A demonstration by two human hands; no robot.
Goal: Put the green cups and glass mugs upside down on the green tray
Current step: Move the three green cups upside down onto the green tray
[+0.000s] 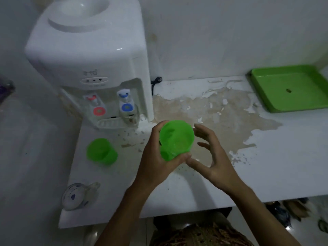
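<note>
My left hand (pixel 156 157) grips a green plastic cup (pixel 175 139) above the middle of the white counter, its mouth facing up toward me. My right hand (pixel 211 157) hovers just right of the cup with fingers spread, its thumb near my left fingertips. A second green cup (pixel 101 151) stands on the counter at the left. One glass mug (pixel 76 195) with a blue pattern sits at the front left corner. Another glass mug (pixel 130 115) stands under the dispenser's blue tap. The green tray (pixel 276 103) lies at the far right against the wall, with nothing in it.
A white water dispenser (pixel 92 55) stands at the back left of the counter (pixel 266 166), with red and blue taps and a drip grate. A black cable (pixel 155 82) hangs beside it. The counter's coating is peeled and stained in the middle. The front edge runs below my arms.
</note>
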